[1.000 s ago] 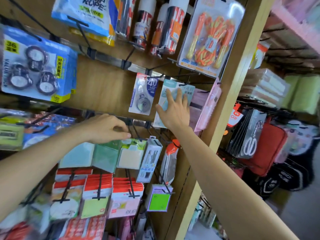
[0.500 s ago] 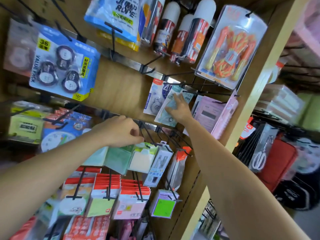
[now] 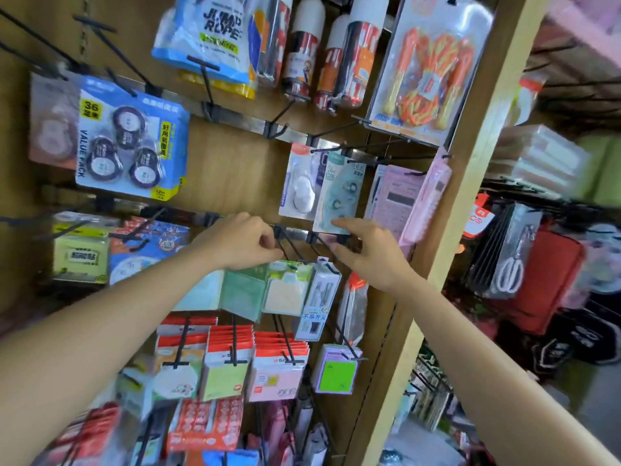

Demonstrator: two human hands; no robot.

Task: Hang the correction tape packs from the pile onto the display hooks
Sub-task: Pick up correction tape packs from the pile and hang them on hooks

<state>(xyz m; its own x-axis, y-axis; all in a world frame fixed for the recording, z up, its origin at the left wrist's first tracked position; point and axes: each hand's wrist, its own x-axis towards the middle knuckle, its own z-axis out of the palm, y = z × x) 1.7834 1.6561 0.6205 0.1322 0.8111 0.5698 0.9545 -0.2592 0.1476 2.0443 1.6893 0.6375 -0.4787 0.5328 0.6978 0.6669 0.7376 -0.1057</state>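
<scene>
I am watching through the head camera. The teal pack (image 3: 337,193) is hanging just left of the calculator (image 3: 395,196), touching its edge, with a white pack (image 3: 300,186) overlapping it on the far side. It is hanging upright from the upper hook (image 3: 327,150), so its long axis is running straight up and down, with the free edge at the bottom.

The right hand (image 3: 368,255) is sitting below the calculator's lower left corner, directly under that free edge. Its fingers are lying fairly straight and apart, with the index tip touching the pack's bottom edge and the thumb pointing away beneath it. It is holding nothing.

The left hand (image 3: 240,242) is working further left of the calculator and lower down. Its fingers are curling together at a lower hook (image 3: 287,247) above a green pack (image 3: 243,290). Blur is smearing that spot, so I am only guessing that it is pinching the hook's wire rather than the pack's tab.

I am judging that the teal pack is already on its hook and the right hand is just settling it. The next move is turning on one relation: the pack is lying straight above the right hand, in line with its reach, and that hand is clearly nearer than the left. No pile is showing here, so any fresh pack is lying out of view.
</scene>
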